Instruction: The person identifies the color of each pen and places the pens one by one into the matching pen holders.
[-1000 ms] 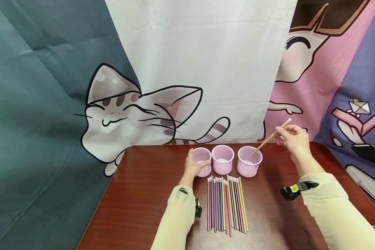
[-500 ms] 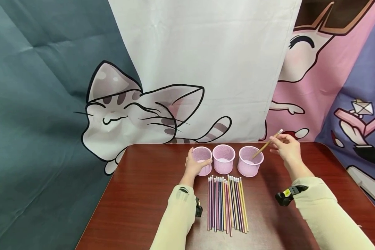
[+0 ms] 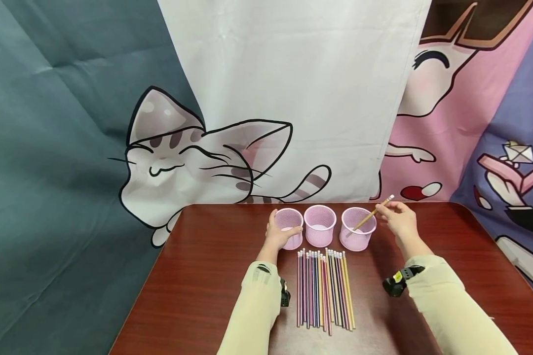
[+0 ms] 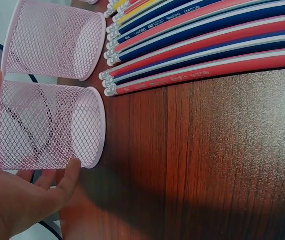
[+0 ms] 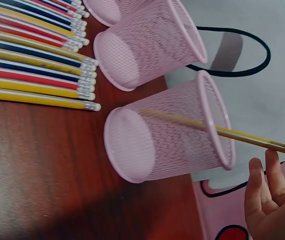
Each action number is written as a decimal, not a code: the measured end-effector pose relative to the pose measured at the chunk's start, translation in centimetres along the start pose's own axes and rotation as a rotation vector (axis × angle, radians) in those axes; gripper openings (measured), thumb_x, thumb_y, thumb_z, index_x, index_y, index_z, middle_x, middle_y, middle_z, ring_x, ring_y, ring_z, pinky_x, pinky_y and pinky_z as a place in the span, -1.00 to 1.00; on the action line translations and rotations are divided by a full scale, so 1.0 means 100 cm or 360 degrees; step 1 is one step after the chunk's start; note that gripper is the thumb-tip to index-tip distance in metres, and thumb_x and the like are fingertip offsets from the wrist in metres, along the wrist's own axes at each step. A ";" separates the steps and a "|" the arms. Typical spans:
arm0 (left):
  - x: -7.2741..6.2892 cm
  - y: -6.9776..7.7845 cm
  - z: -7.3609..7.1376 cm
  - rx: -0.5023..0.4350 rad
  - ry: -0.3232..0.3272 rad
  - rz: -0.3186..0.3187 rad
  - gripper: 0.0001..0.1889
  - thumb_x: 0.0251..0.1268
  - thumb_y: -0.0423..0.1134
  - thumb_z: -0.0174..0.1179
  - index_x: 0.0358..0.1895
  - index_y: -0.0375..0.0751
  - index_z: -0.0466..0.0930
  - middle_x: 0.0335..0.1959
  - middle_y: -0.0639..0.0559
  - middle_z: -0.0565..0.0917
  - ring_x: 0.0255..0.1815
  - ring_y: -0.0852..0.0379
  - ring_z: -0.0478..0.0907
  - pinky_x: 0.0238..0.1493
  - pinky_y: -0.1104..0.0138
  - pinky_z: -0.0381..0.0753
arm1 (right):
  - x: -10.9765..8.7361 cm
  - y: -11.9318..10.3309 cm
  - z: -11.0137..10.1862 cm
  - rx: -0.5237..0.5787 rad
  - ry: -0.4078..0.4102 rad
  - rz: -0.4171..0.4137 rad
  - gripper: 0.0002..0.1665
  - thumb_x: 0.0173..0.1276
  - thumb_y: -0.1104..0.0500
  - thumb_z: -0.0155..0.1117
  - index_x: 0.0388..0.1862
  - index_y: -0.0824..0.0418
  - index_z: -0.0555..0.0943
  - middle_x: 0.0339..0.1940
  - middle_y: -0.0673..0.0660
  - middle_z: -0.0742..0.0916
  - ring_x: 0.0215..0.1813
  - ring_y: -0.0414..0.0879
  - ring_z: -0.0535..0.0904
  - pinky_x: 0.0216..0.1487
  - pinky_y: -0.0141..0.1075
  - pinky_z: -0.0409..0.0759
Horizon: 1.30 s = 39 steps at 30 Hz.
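Three pink mesh pencil cups stand in a row near the table's back edge. My left hand (image 3: 277, 236) grips the left cup (image 4: 47, 125), thumb and fingers around its side. At the right cup (image 5: 177, 137), my right hand (image 3: 399, 220) pinches a yellow pencil (image 3: 369, 217) near its eraser end. The pencil slants down through the rim, its lower part inside the cup and showing through the mesh. Between them stands the middle cup (image 3: 320, 227), which neither hand holds. In front of the cups lies a row of pencils (image 3: 324, 291) in several colours, white erasers toward the cups.
The brown wooden table (image 3: 204, 276) carries the cups and pencils. Close behind its back edge hangs a cloth backdrop (image 3: 248, 162) with cartoon figures.
My right hand has moved left and down, lowering the yellow pencil deeper into the right cup. The left hand keeps its grip on the left cup. The view has shifted slightly.
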<state>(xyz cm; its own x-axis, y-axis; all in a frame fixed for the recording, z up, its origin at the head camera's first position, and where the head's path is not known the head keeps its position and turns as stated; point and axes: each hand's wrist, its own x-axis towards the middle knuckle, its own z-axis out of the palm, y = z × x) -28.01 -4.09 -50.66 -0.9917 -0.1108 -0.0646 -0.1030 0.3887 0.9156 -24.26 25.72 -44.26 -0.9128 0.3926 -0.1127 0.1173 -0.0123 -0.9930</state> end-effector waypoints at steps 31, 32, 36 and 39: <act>0.000 -0.001 0.003 -0.0026 0.0016 0.0008 0.05 -0.26 -0.10 0.53 0.39 0.05 0.06 0.26 -0.24 0.26 0.24 -0.22 0.22 0.20 -0.03 0.23 | 0.005 0.026 -0.010 0.0056 0.0009 0.0254 -0.63 0.29 0.13 0.22 0.01 0.30 0.47 -0.67 -0.20 0.65 -0.53 -0.33 0.57 -0.49 -0.44 0.54; 0.000 -0.001 0.003 -0.0027 0.0018 0.0011 0.05 -0.26 -0.10 0.53 0.39 0.04 0.06 0.26 -0.24 0.26 0.23 -0.22 0.23 0.19 -0.03 0.23 | 0.004 0.027 -0.010 0.0065 -0.0004 0.0249 -0.62 0.31 0.14 0.21 0.03 0.32 0.46 -0.67 -0.20 0.65 -0.53 -0.32 0.58 -0.49 -0.44 0.55; -0.001 -0.001 0.003 -0.0028 0.0024 0.0021 0.05 -0.27 -0.10 0.53 0.38 0.03 0.07 0.25 -0.25 0.27 0.23 -0.23 0.23 0.19 -0.04 0.24 | 0.002 0.027 -0.013 0.0045 0.0006 0.0257 -0.60 0.32 0.14 0.19 0.05 0.33 0.47 -0.65 -0.20 0.66 -0.53 -0.31 0.59 -0.49 -0.42 0.55; -0.001 -0.001 0.002 -0.0030 0.0023 0.0025 0.05 -0.26 -0.10 0.53 0.39 0.02 0.07 0.26 -0.26 0.26 0.23 -0.24 0.22 0.18 -0.05 0.24 | -0.001 0.027 -0.015 0.0074 0.0083 0.0272 -0.76 0.31 0.12 0.19 -0.15 0.26 0.54 -0.68 -0.16 0.65 -0.59 -0.28 0.58 -0.54 -0.42 0.54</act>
<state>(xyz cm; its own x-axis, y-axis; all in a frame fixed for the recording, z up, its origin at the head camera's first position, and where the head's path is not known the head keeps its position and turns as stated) -27.88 -3.90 -50.83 -0.9920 -0.1180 -0.0446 -0.0859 0.3734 0.9237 -23.26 27.07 -46.85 -0.8594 0.4282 -0.2793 0.2498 -0.1249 -0.9602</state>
